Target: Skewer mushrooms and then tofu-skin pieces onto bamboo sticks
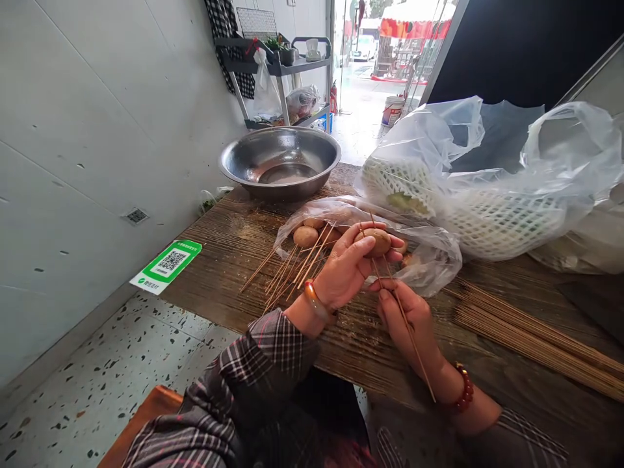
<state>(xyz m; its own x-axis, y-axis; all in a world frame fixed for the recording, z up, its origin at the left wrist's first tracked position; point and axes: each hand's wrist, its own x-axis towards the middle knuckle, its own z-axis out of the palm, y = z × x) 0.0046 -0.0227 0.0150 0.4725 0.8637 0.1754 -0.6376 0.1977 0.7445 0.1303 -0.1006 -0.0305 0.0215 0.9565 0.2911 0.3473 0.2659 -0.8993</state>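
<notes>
My left hand [351,263] is closed round a small brown potato [374,243] above the table. Two thin wooden skewers [412,335] run up to the potato, and their tips show beyond its far side. Lower down, my right hand [408,318] pinches these skewers between thumb and fingers; the longer one reaches back past my wrist. Behind my left hand, more potatoes [305,236] lie at a clear plastic bag [433,257]. Several skewers [285,273] stick out from them toward me; whether each one pierces a potato is partly hidden.
A large steel basin [280,185] stands at the table's [209,260] far left. At the right are clear bags with net-wrapped produce [502,218] and a skewer bundle [526,331]. A green QR card [168,265] sits at the left edge. A grey cart [312,64] stands beyond.
</notes>
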